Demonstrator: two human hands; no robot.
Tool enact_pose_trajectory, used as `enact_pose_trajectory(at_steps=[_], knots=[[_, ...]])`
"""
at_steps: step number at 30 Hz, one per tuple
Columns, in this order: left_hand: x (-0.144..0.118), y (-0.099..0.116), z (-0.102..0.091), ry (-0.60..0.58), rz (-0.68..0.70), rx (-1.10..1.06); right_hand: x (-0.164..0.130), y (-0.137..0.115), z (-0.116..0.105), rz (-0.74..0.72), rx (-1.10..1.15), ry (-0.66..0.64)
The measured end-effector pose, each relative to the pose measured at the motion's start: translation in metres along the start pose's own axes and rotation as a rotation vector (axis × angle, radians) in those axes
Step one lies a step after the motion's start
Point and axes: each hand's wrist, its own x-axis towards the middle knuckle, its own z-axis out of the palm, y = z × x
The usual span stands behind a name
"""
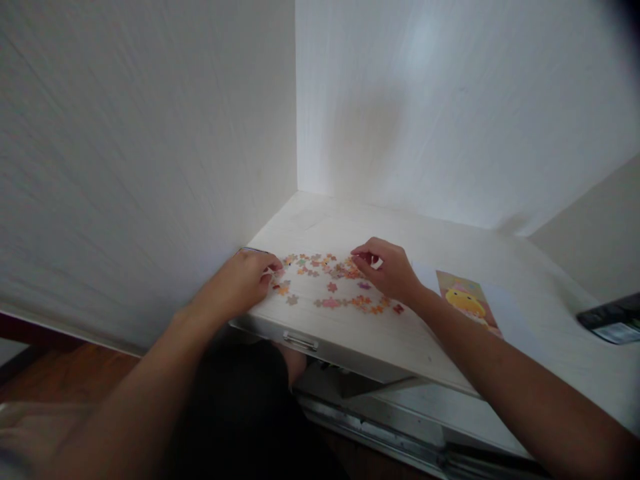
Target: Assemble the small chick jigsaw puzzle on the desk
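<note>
Puzzle pieces point(333, 283) lie scattered in a loose ring on the white worktop point(450, 247), close to its near edge and tucked toward the corner where two pale walls meet. They are small, in orange, pink and muted green, most lying apart from one another, with a denser cluster at the far right of the ring.

The left hand point(245, 280) rests at the left end of the scatter, beside the wall; its fingers point(267, 270) are curled together and seem to pinch one small piece at their tips, though blur keeps me from being sure. Other pieces lie just beside those fingertips, toward the right.

The right hand point(390, 267) sits at the right end of the ring. Its thumb and forefinger are drawn close together over the denser cluster, touching or nearly touching the pieces there; whether one is actually held I cannot tell. More pieces lie just under and in front of the wrist.

Right of the right forearm a picture card point(467, 300) showing a yellow cartoon figure lies flat on the worktop. A dark remote-like object point(613, 319) lies at the far right edge. A metal drawer handle point(300, 341) shows below the worktop's front edge.
</note>
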Motion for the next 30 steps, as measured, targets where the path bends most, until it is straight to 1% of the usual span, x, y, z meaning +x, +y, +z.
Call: enact_pose_trajectory(at_steps=[3,5,8,12,16,20,22,26,30], knots=[[0.0,0.009,0.006,-0.045,0.032,-0.008,0.0,0.007,0.0,0.017,-0.024,0.062],[0.0,0.014,0.009,-0.076,0.026,-0.024,0.001,0.01,0.0,0.016,-0.037,0.086],[0.0,0.015,0.012,-0.093,0.018,-0.048,0.001,0.014,0.0,0.028,-0.051,0.099],[0.002,0.011,0.014,-0.058,0.025,-0.042,0.001,0.017,0.0,0.058,-0.059,0.1],[0.005,0.008,0.016,-0.007,0.01,-0.05,0.001,0.016,0.0,0.058,-0.057,0.096],[0.006,0.005,0.011,0.044,-0.02,-0.071,0.001,0.016,0.001,0.047,-0.041,0.097],[0.004,0.004,0.007,0.007,-0.008,-0.062,0.001,0.017,0.002,0.042,-0.03,0.099],[0.0,0.005,0.004,-0.118,0.047,-0.061,0.0,0.019,0.003,0.045,-0.024,0.09],[-0.001,0.01,0.008,-0.135,0.043,-0.07,-0.001,0.018,0.004,0.054,-0.024,0.073]])
